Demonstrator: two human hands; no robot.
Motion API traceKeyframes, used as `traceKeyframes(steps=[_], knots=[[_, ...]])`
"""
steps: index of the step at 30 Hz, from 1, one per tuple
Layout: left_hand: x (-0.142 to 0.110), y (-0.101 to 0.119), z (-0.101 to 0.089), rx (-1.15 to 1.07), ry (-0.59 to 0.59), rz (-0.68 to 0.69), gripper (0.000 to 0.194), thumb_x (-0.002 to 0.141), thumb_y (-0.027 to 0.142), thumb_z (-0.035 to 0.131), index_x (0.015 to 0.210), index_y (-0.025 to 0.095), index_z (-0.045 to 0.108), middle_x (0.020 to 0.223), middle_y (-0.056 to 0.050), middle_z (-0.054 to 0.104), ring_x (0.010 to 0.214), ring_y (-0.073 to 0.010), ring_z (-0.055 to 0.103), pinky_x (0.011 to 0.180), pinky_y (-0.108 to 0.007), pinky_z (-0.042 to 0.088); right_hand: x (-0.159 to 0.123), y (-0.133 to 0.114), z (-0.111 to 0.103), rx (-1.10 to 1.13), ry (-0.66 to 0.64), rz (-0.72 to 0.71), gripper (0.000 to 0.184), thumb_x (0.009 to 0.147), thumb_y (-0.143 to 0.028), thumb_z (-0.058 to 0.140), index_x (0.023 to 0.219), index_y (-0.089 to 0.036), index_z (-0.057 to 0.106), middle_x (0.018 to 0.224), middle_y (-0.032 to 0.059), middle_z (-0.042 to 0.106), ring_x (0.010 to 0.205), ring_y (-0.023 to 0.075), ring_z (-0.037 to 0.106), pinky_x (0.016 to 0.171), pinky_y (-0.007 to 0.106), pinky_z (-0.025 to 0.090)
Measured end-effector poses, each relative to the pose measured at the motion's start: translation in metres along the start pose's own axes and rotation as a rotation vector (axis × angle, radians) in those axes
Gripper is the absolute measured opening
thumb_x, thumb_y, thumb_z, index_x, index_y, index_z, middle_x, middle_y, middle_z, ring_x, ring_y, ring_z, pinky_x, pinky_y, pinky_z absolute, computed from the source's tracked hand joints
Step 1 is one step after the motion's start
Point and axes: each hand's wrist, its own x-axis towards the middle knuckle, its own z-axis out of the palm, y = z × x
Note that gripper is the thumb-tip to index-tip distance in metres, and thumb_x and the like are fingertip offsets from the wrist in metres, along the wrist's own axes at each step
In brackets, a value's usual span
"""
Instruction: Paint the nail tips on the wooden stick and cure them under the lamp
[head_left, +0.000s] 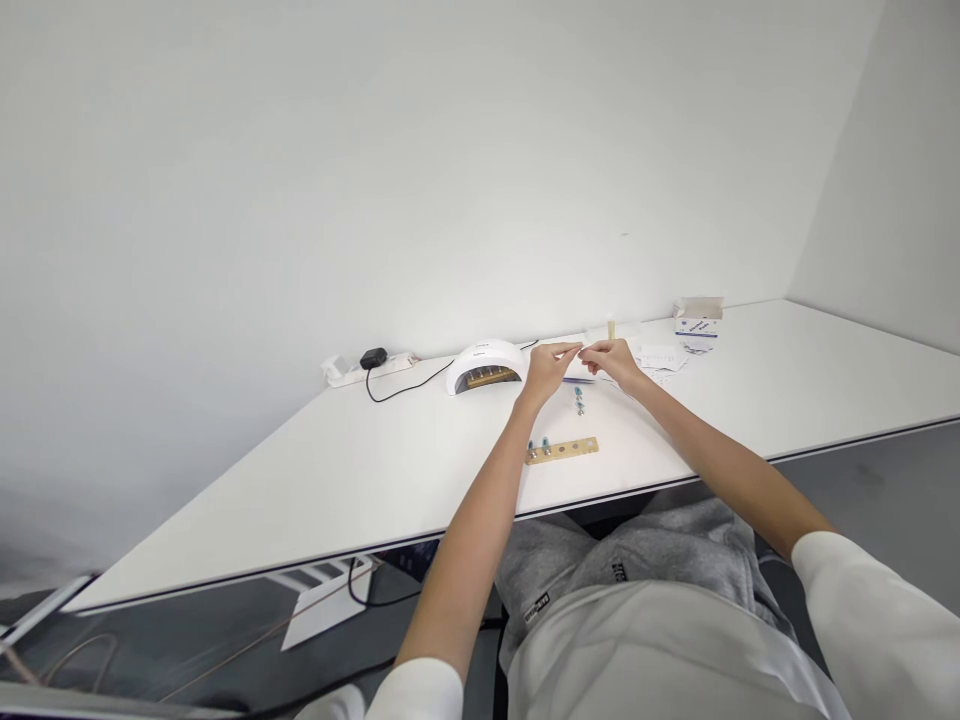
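Observation:
My left hand (pixel 551 372) and my right hand (pixel 611 362) meet above the table, fingertips nearly touching. Each has thumb and fingers pinched together; whatever lies between them is too small to make out. Just below the hands, two small blue-green pieces (pixel 578 398), which look like false nails on little stands, rest on the white table (pixel 420 460). Nearer to me lies a flat gold strip (pixel 574 450) with round dark spots. Two more blue-green pieces (pixel 545 446) stand at its left end. A thin blue-purple stick (pixel 577 380) lies partly hidden beneath my hands.
Left of my hands stands a white arched nail lamp (pixel 484 358) with another gold strip inside. Its cable leads towards a black adapter (pixel 373 358) on a white power strip (pixel 349 376). White papers (pixel 661 357) and an opened small box (pixel 698 318) sit at the back right, before the wall.

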Motion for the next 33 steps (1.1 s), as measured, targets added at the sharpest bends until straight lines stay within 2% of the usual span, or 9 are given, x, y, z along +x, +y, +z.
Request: traceKeyframes(steps=[11, 21, 24, 29, 33], knots=[[-0.0006, 0.0071, -0.0001, 0.02, 0.015, -0.005, 0.019, 0.085, 0.022, 0.061, 0.093, 0.02, 0.078, 0.1, -0.005, 0.075, 0.095, -0.0206, 0.069, 0.081, -0.032, 0.055, 0.0001, 0.0018, -0.0004, 0.275, -0.046, 0.19, 0.009, 0.063, -0.012, 0.076, 0.062, -0.011, 0.068, 0.062, 0.0043, 0.063, 0.053, 0.0085, 0.055, 0.049, 0.02, 0.047], [-0.0015, 0.0055, 0.0009, -0.016, 0.015, -0.02, 0.018, 0.083, 0.021, 0.062, 0.09, 0.02, 0.078, 0.1, -0.006, 0.075, 0.096, -0.0215, 0.069, 0.084, -0.034, 0.055, 0.002, 0.006, 0.0003, 0.388, -0.058, 0.276, 0.009, 0.063, -0.009, 0.074, 0.062, -0.012, 0.066, 0.058, 0.0015, 0.06, 0.053, 0.0079, 0.052, 0.05, 0.019, 0.048], [-0.0006, 0.0039, 0.0011, -0.053, 0.03, -0.038, 0.018, 0.083, 0.024, 0.063, 0.09, 0.018, 0.078, 0.099, -0.006, 0.075, 0.096, -0.0219, 0.069, 0.085, -0.035, 0.055, 0.0012, 0.0053, -0.0004, 0.237, -0.034, 0.207, 0.008, 0.063, -0.012, 0.074, 0.061, -0.012, 0.066, 0.059, 0.0029, 0.062, 0.052, 0.0087, 0.053, 0.05, 0.021, 0.047], [0.0009, 0.0036, -0.0023, -0.059, 0.086, -0.049, 0.019, 0.082, 0.025, 0.063, 0.088, 0.017, 0.078, 0.096, -0.006, 0.076, 0.093, -0.0214, 0.069, 0.087, -0.036, 0.055, -0.0011, 0.0071, 0.0029, -0.18, 0.012, -0.064, 0.003, 0.064, -0.017, 0.067, 0.062, -0.014, 0.067, 0.057, 0.0019, 0.064, 0.049, 0.0104, 0.053, 0.048, 0.023, 0.044], [0.0005, 0.0045, -0.0037, -0.019, 0.062, -0.045, 0.019, 0.082, 0.026, 0.063, 0.087, 0.017, 0.078, 0.096, -0.006, 0.076, 0.093, -0.0212, 0.069, 0.087, -0.034, 0.054, -0.0028, 0.0091, 0.0062, -0.344, 0.016, -0.178, 0.005, 0.064, -0.019, 0.064, 0.063, -0.015, 0.067, 0.062, 0.0031, 0.067, 0.055, 0.0132, 0.058, 0.055, 0.024, 0.046]])
